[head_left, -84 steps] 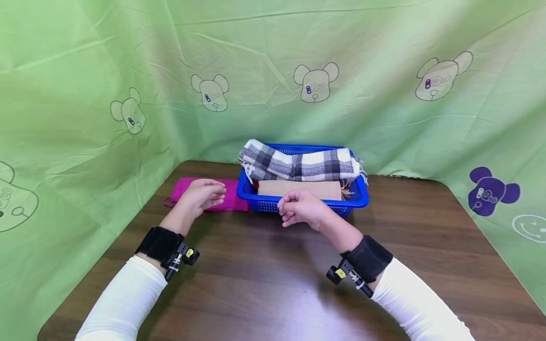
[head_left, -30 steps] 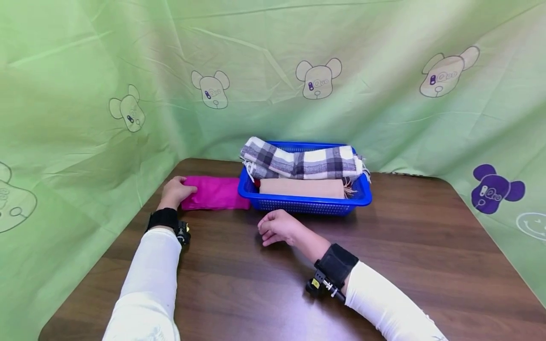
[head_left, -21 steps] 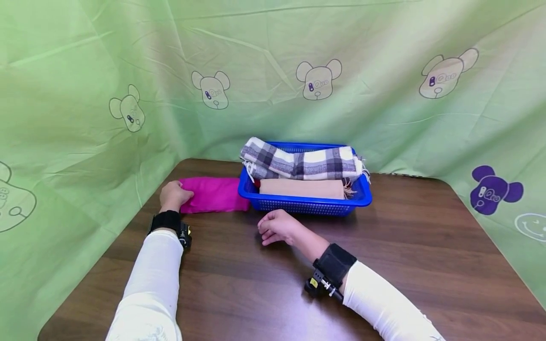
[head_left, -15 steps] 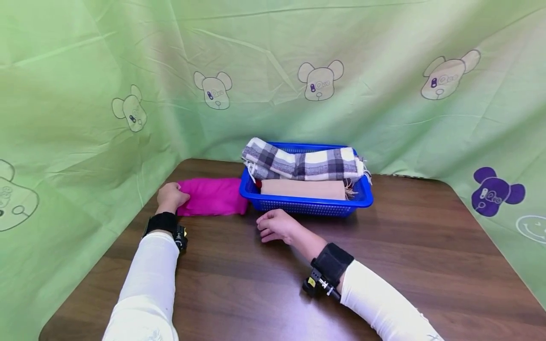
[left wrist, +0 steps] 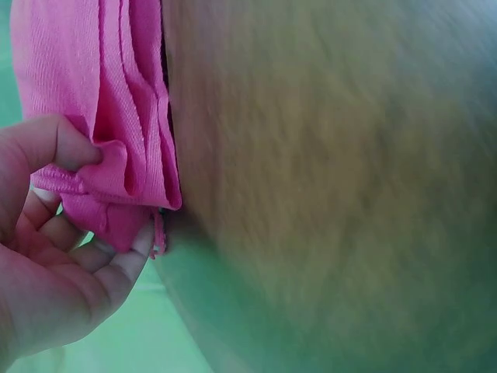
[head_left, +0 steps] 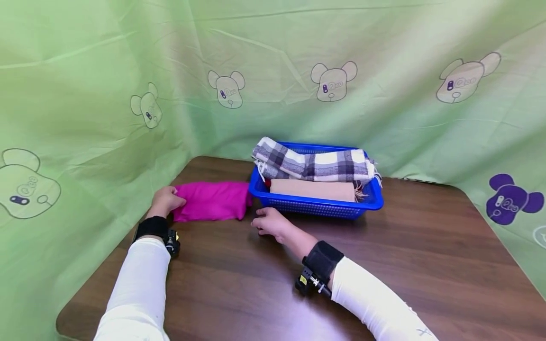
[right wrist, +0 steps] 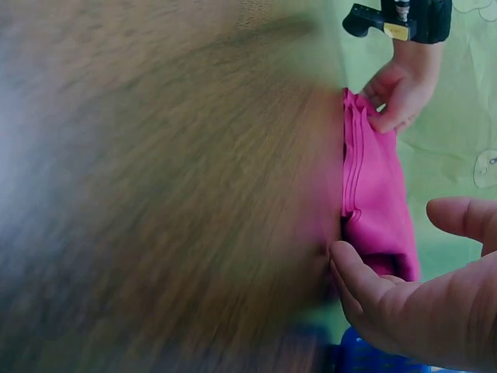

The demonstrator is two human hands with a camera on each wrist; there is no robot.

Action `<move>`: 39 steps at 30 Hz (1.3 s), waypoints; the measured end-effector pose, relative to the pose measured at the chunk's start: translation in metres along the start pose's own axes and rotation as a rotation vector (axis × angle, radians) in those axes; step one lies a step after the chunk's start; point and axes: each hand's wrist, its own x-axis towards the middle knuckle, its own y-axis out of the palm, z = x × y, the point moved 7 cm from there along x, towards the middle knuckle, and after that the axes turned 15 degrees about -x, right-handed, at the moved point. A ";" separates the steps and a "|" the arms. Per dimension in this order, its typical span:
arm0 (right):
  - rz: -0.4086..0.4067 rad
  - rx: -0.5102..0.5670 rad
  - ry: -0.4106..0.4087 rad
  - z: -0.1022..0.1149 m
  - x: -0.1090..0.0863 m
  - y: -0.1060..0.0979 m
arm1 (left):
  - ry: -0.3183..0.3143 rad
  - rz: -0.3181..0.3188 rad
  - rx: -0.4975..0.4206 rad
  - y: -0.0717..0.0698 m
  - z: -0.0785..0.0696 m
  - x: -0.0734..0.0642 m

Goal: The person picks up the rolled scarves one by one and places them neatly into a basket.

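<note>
A folded pink cloth (head_left: 211,201) lies on the left of the table, several layers showing along its edge in the left wrist view. My left hand (head_left: 165,202) grips its left end, thumb on top and fingers beneath, as the left wrist view (left wrist: 58,233) shows. The right hand (head_left: 270,223) hovers beside the cloth's right end, thumb and fingers apart, holding nothing. In the right wrist view its fingertips (right wrist: 345,252) overlap the near end of the cloth. Behind stands a blue basket (head_left: 315,208) holding a beige folded scarf (head_left: 313,189) and a checked fringed scarf (head_left: 332,166).
The brown wooden table (head_left: 239,284) has a green curtain (head_left: 273,57) with bear prints along its back and sides. A bit of red shows inside the basket at its left end. The pink cloth's right end sits close to the basket's left side.
My left hand has moved from above the pink cloth to its left end and taken hold. The cloth has shifted toward me and slightly left. The right hand has come down leftward from the basket.
</note>
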 end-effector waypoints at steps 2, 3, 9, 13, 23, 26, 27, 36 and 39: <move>-0.011 -0.011 -0.007 0.000 0.002 0.002 | 0.000 0.023 -0.017 -0.001 0.004 -0.002; -0.015 -0.013 -0.006 0.001 0.002 0.003 | 0.005 0.037 -0.025 -0.001 0.006 -0.003; -0.043 -0.039 -0.033 0.003 0.001 0.009 | 0.058 0.166 -0.071 -0.004 0.011 -0.013; -0.055 -0.012 -0.030 0.003 0.002 0.008 | 0.034 0.268 -0.127 -0.002 0.010 -0.023; -0.090 -0.013 -0.006 0.004 -0.003 0.016 | -0.065 0.531 -0.181 0.009 0.013 -0.052; -0.136 -0.067 -0.012 0.005 -0.004 0.016 | -0.045 0.580 -0.187 0.012 0.012 -0.058; -0.149 -0.094 -0.012 0.005 -0.004 0.016 | -0.029 0.588 -0.192 0.012 0.011 -0.059; -0.212 -0.336 -0.025 0.012 -0.005 0.023 | -0.058 0.600 -0.398 0.002 0.018 -0.062; -0.231 -0.379 -0.012 0.011 -0.006 0.021 | -0.118 0.579 -0.482 0.002 0.027 -0.062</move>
